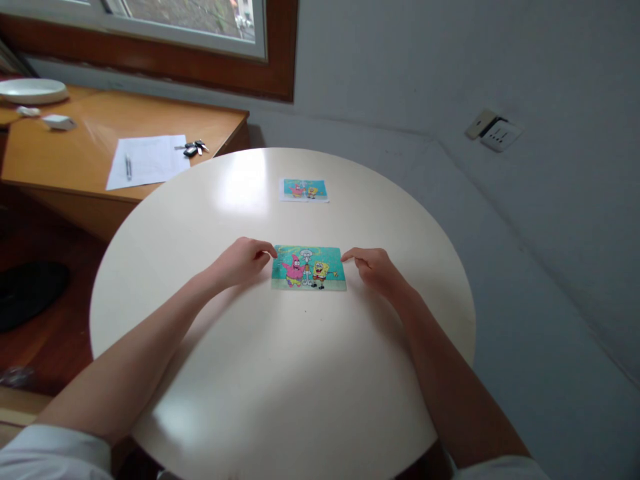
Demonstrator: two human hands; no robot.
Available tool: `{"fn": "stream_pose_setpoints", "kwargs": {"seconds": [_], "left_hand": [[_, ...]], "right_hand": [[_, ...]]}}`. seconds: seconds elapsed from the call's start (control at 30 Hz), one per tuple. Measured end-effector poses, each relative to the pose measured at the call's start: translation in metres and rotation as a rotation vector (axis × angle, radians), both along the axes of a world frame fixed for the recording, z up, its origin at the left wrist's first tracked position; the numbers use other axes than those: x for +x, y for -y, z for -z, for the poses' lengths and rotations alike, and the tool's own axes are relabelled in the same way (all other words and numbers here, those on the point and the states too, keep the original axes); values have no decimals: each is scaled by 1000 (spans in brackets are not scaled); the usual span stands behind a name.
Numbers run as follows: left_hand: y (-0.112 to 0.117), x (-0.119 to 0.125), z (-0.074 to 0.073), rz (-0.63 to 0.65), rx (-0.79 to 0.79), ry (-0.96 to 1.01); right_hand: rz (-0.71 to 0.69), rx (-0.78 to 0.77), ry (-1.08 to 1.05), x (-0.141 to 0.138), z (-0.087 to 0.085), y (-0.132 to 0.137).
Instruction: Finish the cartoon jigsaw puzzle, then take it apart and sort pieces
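A flat jigsaw puzzle (pixel 306 270) with a cartoon picture lies on the round white table (pixel 280 373). The picture has a pink starfish, a tall pale figure and a yellow sponge on teal. At its upper left edge is my left hand (pixel 245 259), index fingertip touching the border and the other fingers curled under. Opposite it, my right hand (pixel 373 267) has its index fingertip at the upper right edge, the rest of the fingers bent in. Behind the puzzle lies a smaller paper print (pixel 305 191) with a similar picture.
To the left stands a wooden desk (pixel 95 127) with a paper sheet (pixel 150 160), a pen (pixel 129 167), keys (pixel 193 147), a white box (pixel 59 122) and a round white object (pixel 33 91). A wall (pixel 525 267) with a socket (pixel 501 135) borders the right.
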State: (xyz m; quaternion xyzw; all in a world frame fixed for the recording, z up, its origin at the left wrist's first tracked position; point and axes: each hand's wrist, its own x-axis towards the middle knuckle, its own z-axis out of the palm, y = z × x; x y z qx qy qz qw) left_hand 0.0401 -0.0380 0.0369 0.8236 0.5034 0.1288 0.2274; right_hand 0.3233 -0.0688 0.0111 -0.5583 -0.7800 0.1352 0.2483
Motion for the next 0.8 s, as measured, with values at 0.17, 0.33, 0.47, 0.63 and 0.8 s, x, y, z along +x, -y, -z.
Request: {"fn": "stream_pose_setpoints", "kwargs": {"seconds": [0.17, 0.33, 0.47, 0.63, 0.8], "left_hand": [[-1, -2, 1, -81, 69, 88], [-2, 0, 5, -72, 64, 71], [-2, 0, 8, -16, -35, -13], [-5, -3, 10, -2, -97, -46], [-2, 0, 16, 76, 75, -25]], "right_hand": [[-20, -83, 121, 0, 1, -2], [-8, -143, 176, 0, 0, -3], [12, -99, 94, 1, 0, -2], [-2, -53, 36, -2, -1, 0], [-207, -30, 124, -11, 0, 6]]}}
